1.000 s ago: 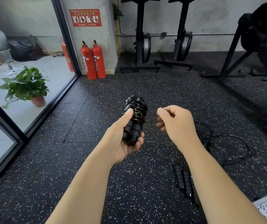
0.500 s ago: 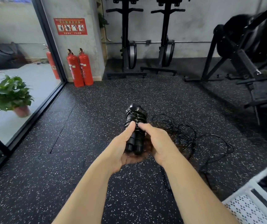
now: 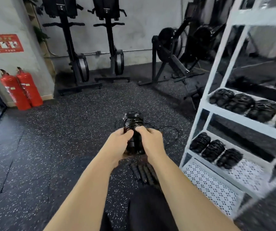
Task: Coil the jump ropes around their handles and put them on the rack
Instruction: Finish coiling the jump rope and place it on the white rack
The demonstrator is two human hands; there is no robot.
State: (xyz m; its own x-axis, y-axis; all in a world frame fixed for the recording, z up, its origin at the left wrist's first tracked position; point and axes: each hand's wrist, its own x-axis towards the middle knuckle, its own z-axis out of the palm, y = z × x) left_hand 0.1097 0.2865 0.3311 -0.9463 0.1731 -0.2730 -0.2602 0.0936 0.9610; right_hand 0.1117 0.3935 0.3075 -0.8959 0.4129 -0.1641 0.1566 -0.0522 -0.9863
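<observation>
A black jump rope, coiled around its paired handles, stands upright in front of me. My left hand grips the handles from the left, and my right hand holds them from the right, thumb on the coil. On the floor below lie loose black handles and an uncoiled rope trailing right. The white rack stands at the right, with several coiled ropes on its shelves.
Two red fire extinguishers stand at the left wall. Black gym machines line the back wall, and another machine sits by the rack. The speckled rubber floor spreads around me.
My right hand came onto the coiled rope and now holds it with the left. The view swung right, bringing the white rack and its shelves into sight.
</observation>
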